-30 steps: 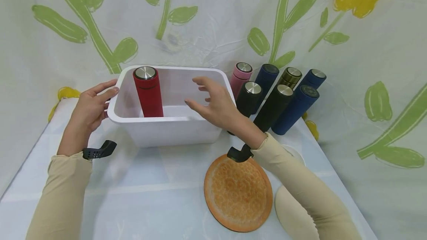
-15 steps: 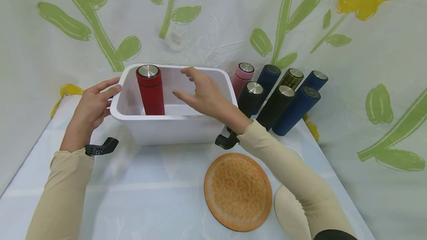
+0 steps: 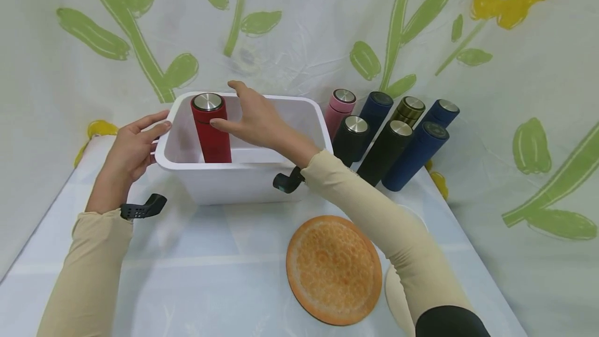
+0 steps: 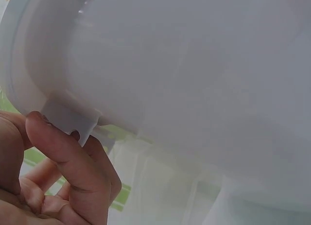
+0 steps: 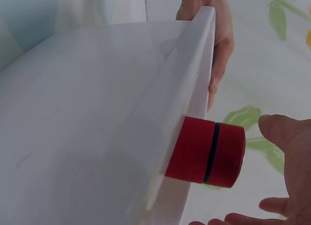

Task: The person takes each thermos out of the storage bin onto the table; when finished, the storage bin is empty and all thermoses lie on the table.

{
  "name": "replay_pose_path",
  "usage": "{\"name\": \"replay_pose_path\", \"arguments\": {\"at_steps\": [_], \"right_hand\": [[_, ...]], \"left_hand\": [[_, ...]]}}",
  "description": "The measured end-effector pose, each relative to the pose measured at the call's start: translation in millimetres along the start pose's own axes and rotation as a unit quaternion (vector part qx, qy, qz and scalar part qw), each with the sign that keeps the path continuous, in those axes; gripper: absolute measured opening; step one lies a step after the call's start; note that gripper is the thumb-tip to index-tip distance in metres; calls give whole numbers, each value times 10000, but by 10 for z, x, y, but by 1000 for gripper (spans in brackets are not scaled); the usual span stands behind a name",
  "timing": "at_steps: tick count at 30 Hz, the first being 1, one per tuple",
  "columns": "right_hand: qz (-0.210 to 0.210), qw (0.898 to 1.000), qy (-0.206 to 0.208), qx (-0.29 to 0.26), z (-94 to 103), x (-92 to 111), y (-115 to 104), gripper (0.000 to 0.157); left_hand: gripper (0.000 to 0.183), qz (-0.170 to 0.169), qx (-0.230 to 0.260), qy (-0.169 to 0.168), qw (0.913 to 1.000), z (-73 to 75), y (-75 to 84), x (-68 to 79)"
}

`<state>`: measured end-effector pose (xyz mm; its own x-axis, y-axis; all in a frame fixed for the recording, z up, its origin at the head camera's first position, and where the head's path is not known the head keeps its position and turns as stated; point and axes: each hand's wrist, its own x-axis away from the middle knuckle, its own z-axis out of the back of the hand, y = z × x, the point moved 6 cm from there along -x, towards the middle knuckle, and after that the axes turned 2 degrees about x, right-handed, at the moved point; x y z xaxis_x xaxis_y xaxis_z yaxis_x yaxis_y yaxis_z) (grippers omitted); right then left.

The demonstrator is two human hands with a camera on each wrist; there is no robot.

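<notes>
A red vacuum flask (image 3: 213, 139) with a silver-topped lid stands at the left inside a white plastic bin (image 3: 243, 185). My left hand (image 3: 125, 157) grips the bin's left end; in the left wrist view the fingers curl at a small tab (image 4: 68, 120) under the rim. Over the bin, my right hand (image 3: 257, 118) is just right of the flask, thumb and fingers spread with nothing between them. From the right wrist, the flask's red top (image 5: 206, 152) sticks up above the bin wall, apart from the thumb (image 5: 277, 130).
Several flasks stand in a cluster right of the bin, among them a pink one (image 3: 340, 108), a black one (image 3: 350, 139) and a blue one (image 3: 414, 155). A round brown bread-patterned mat (image 3: 334, 269) lies in front. A pale disc (image 3: 398, 295) is partly under the right sleeve.
My right hand has moved left across the bin toward the red flask, its fingers still spread. The left hand has kept its grip on the bin's end.
</notes>
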<state>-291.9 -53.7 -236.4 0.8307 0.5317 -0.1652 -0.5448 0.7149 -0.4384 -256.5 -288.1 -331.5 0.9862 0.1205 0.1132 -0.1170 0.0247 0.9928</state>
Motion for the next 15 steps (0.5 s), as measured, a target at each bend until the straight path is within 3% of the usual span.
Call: {"name": "replay_pose_path", "arguments": {"at_steps": [7,15], "right_hand": [[-50,9992,-299,261,-118,-187,-156,94],[231,9979,-310,522,-258,-275,-183,87]], "left_hand": [[70,24,-153,11,9999,11,8,-20],[71,101,14,-21,9999,3,-10,-3]]}}
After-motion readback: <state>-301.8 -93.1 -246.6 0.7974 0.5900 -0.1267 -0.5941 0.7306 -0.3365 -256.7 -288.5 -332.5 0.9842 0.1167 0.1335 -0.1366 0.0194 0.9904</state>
